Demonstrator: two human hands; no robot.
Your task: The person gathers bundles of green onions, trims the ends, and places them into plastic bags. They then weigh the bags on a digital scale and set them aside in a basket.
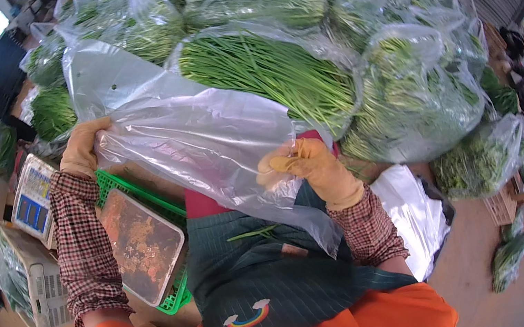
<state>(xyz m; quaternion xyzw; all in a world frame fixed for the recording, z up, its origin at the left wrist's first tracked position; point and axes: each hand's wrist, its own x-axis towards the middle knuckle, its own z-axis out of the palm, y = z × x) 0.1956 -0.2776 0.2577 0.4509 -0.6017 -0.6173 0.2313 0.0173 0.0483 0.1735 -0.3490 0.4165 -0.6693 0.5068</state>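
A clear plastic bag (205, 142) is stretched across in front of me and looks flat, with nothing seen in it. My left hand (80, 148), in a tan work glove, grips its left end. My right hand (324, 171), gloved the same way, pinches the bag at its right end; some of those fingers show through the film. Just beyond the bag lies a big bundle of long green leaves, seemingly garlic chives (267, 73), in an opened clear bag. The bag I hold hides the bundle's lower left side.
Filled bags of greens (408, 95) are heaped beyond and to the right. A digital scale (34, 198) stands left, near a green plastic basket (174, 289) under a stained metal scale plate (144, 242). White plastic sheets (408, 216) lie at right. People work at both sides.
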